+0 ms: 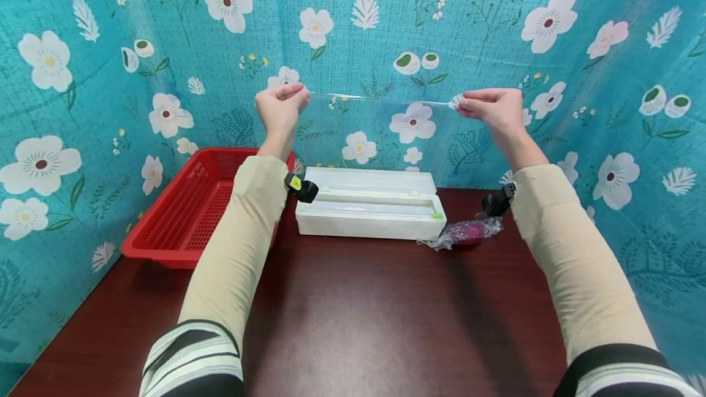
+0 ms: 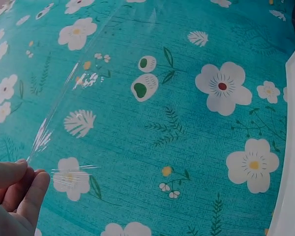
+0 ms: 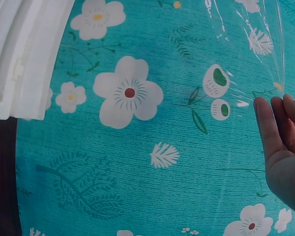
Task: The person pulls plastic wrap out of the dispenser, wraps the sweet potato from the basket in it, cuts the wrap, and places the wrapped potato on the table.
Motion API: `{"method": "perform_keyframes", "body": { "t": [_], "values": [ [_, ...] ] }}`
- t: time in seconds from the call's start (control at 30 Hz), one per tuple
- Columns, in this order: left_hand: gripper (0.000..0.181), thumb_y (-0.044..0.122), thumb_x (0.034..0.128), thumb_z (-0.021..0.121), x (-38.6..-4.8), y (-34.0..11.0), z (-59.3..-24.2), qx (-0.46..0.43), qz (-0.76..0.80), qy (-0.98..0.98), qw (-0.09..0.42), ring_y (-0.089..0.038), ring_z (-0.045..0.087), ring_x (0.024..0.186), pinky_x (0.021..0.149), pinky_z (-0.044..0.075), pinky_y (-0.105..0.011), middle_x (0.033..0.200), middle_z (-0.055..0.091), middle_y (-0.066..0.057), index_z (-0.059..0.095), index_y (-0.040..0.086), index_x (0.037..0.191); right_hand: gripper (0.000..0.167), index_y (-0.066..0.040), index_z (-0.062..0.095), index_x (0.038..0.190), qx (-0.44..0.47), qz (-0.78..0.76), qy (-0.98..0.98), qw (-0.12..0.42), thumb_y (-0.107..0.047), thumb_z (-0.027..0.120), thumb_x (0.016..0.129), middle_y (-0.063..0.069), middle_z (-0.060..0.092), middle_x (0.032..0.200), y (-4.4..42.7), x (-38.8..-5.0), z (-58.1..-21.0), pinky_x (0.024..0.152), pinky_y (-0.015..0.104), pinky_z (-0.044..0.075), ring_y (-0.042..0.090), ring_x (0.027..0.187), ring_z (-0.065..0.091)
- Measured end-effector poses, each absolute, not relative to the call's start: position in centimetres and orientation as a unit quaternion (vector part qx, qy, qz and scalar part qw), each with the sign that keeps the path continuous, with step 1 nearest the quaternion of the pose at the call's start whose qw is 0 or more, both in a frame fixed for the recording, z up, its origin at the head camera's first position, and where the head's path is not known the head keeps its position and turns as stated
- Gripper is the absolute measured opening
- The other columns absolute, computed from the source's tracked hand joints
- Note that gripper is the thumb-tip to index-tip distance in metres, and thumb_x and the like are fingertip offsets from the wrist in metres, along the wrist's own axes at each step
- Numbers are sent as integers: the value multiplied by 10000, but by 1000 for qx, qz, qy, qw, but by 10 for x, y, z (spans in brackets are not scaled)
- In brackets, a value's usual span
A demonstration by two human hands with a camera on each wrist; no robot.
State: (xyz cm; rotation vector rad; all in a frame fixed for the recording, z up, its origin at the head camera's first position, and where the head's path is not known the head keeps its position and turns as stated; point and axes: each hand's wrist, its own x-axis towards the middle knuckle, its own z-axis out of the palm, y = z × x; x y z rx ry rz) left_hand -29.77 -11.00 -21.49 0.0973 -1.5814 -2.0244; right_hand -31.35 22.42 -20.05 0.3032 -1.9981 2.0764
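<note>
Pinches a sheet of clear film (image 1: pixel 353 97) by its top edge in both hands, well apart: with the left hand (image 1: pixel 280 109) between 10 and 11 o'clock of the head view, with the right hand (image 1: pixel 496 112) at 2 o'clock. Draws that edge nearly straight, in the air above a white box (image 1: pixel 358 225); cannot make out the lower edge. Bunches the film into fine creases at the fingertips, seen in both wrist views.

Shows the box on the dark worktop (image 1: pixel 358 311), with its open lid (image 1: pixel 380 181) at 12 o'clock and a green piece (image 1: pixel 437 215) at its 3 o'clock end. Has a red basket (image 1: pixel 182 219) at 9 o'clock of the box, partly behind the left beige sleeve (image 1: pixel 248 225), and a pinkish-red bundle (image 1: pixel 469 233) in crumpled clear wrap just past 3 o'clock, near the box's corner; cannot tell if touching. Wears a small black camera (image 1: pixel 302 189) at each wrist. Faces a teal flowered curtain (image 1: pixel 353 48) from 9 through 12 to 3 o'clock.
</note>
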Motion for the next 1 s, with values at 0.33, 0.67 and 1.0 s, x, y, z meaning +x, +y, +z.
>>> {"method": "perform_keyframes", "body": {
  "t": [0.33, 0.67, 1.0],
  "values": [
    [177, -25, 760, 666, -285, -110, -206, 3, -774, -568, 282, -177, 637, 765, 697, 497, -229, 871, 651, -153, 675, -53, 934, 73, 12, 699, 816, 134, 730, -661, 112, 27, 666, 752, 99, 656, 753, 228, -302, -193, 654, 249, 488, 168, 675, 653],
    [185, -13, 741, 687, -256, -115, -207, -44, -764, -574, 290, -166, 641, 733, 699, 503, -256, 855, 657, -145, 680, -55, 921, 130, 31, 693, 878, 169, 739, -647, 88, 13, 670, 752, 126, 663, 799, 236, -281, -193, 691, 255, 484, 184, 725, 656],
    [183, 6, 741, 697, -230, -121, -212, -78, -734, -608, 292, -152, 637, 707, 727, 497, -268, 836, 661, -122, 684, -48, 916, 176, 12, 692, 928, 192, 706, -677, 78, -29, 677, 758, 90, 672, 806, 240, -260, -198, 712, 216, 474, 159, 747, 654]
  ]
}}
